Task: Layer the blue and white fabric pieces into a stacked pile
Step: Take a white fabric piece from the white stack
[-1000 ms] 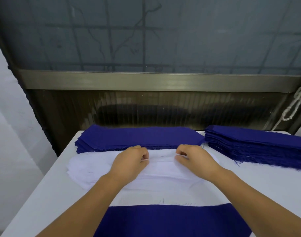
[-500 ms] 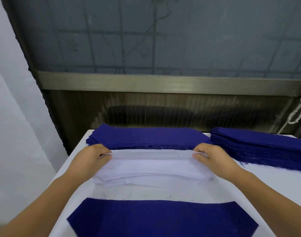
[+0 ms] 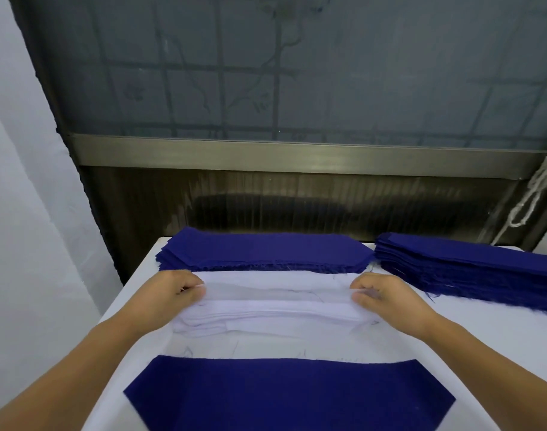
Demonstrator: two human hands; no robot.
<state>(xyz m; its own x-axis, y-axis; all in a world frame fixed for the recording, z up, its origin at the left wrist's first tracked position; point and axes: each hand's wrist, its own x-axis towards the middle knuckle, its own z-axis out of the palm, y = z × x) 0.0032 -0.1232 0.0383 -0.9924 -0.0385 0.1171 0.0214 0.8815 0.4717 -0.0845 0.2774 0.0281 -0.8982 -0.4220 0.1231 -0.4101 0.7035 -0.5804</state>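
A stack of white fabric pieces (image 3: 275, 315) lies across the middle of the table. My left hand (image 3: 172, 295) pinches the left end of its top white piece (image 3: 275, 286), and my right hand (image 3: 381, 293) pinches the right end; that piece is lifted slightly off the stack. A single blue fabric piece (image 3: 284, 396) lies flat nearest me. Behind the white stack sits a pile of blue pieces (image 3: 266, 250).
A second, thicker pile of blue pieces (image 3: 471, 269) sits at the back right. The white table (image 3: 496, 337) ends at a dark window frame (image 3: 297, 160) behind and drops off on the left beside a pale wall. A rope (image 3: 536, 191) hangs at far right.
My hands slid apart from the middle of the white stack to its two ends, and the top white piece has come up a little between them.
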